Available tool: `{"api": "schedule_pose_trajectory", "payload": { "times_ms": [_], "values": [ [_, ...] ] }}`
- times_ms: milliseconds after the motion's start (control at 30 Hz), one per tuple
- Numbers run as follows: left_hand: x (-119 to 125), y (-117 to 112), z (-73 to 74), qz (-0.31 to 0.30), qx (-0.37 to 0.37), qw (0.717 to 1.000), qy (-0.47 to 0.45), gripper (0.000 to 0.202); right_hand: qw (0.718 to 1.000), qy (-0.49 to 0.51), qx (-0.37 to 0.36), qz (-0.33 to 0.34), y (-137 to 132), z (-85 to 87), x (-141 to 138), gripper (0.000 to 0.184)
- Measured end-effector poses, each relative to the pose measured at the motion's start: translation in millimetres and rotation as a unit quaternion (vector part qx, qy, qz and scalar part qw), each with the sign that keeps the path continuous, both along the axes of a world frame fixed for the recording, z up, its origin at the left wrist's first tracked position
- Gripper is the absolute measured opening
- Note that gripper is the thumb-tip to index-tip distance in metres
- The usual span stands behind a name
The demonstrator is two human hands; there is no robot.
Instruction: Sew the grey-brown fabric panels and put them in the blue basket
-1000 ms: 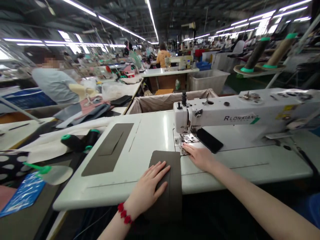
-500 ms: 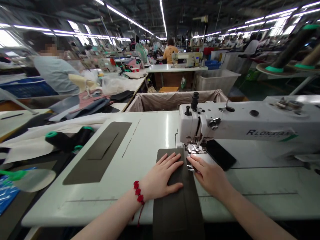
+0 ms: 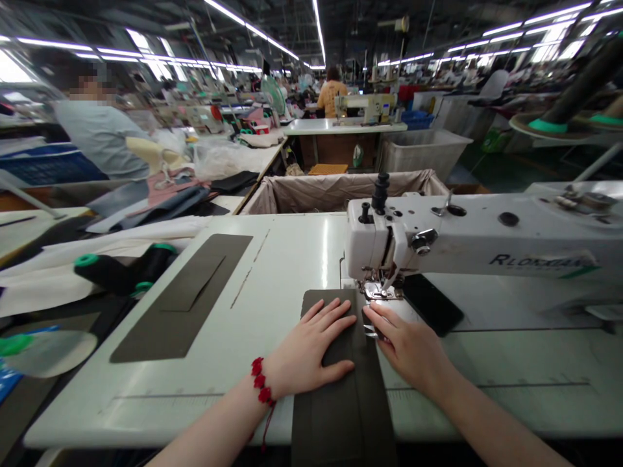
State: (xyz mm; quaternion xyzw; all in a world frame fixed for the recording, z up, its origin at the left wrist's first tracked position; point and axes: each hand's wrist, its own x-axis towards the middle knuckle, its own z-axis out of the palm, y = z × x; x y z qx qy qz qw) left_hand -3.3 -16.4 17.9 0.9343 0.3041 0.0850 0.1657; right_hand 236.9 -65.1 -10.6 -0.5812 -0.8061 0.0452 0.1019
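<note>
Left hand grip: left hand (image 3: 311, 353) lies flat, fingers spread wide, palm down on the dark fabric strip (image 3: 341, 415); it clasps nothing, only presses the cloth to the table; a red bead bracelet (image 3: 260, 383) sits on the wrist
Right hand grip: right hand (image 3: 413, 350) is also flat and unclenched, fingers stretched forward along the strip's right edge; the fingertips rest just before the presser foot (image 3: 380, 292); whether they pinch the edge cannot be told
Fabric strip: long, grey-brown, lying between and under both hands; its far end reaches the presser foot, its near end hangs over the front edge of the table
Sewing machine: white sewing machine (image 3: 487, 240) stands to the right, its head over the strip's far end; a flat black slab (image 3: 433, 311) lies on the bed just right of the foot
Table: white sewing table (image 3: 292, 259); on its left part lies a stack of dark fabric pieces (image 3: 180, 305), well apart from the hands
Left of table: black thread cones (image 3: 121, 272) with green ends lie on their sides on pale cloth
Behind table: a cloth-lined bin (image 3: 341, 191)
Others: a person in a pale blue top (image 3: 97, 130) at far left; a person in an orange top (image 3: 331, 94) at a distant machine
</note>
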Motion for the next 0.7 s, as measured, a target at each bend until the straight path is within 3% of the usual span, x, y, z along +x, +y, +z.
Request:
{"api": "schedule_pose_trajectory", "payload": {
  "times_ms": [400,600,700],
  "values": [
    [-1.4,4.3,1.4,-0.019,0.001,1.000,0.017,0.069,1.000,0.002,-0.003,-0.003,-0.2,0.1,1.2,0.053],
    [0.4,1.4,4.1,-0.077,0.015,0.997,-0.004,0.039,1.000,0.004,-0.006,-0.008,-1.2,2.1,0.9,0.053],
    [1.1,1.1,6.1,-0.088,0.016,0.996,-0.007,0.037,1.000,0.002,-0.006,-0.008,-0.9,2.7,0.6,0.053]
  ]
}}
